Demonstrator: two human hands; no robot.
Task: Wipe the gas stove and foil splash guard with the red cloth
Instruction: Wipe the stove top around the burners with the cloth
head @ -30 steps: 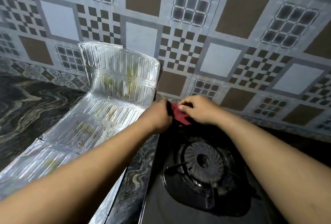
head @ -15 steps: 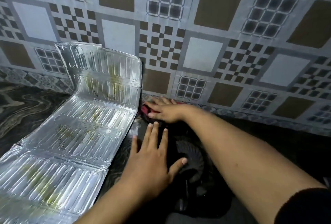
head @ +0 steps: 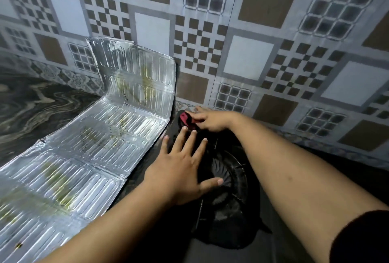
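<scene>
The black gas stove (head: pixel 229 216) fills the lower middle, its round burner partly under my arms. My right hand (head: pixel 209 120) presses the red cloth (head: pixel 185 118) onto the stove's far left corner, close to the wall. Only a small part of the cloth shows past my fingers. My left hand (head: pixel 183 170) lies flat with fingers spread on the stove's left side, beside the burner. The silver foil splash guard (head: pixel 109 136) lies mostly flat on the counter to the left, its last panel standing against the wall. Yellowish grease stains mark its ribs.
A patterned tile wall (head: pixel 242 56) rises directly behind the stove. Dark marbled countertop (head: pixel 31 111) stretches to the left of the foil guard. A dark sleeve (head: pixel 362 239) shows at the lower right corner.
Both hands held the cloth above the burner a second ago. Since then my left hand let go and settled flat on the stove, and my right hand carried the cloth to the back left corner.
</scene>
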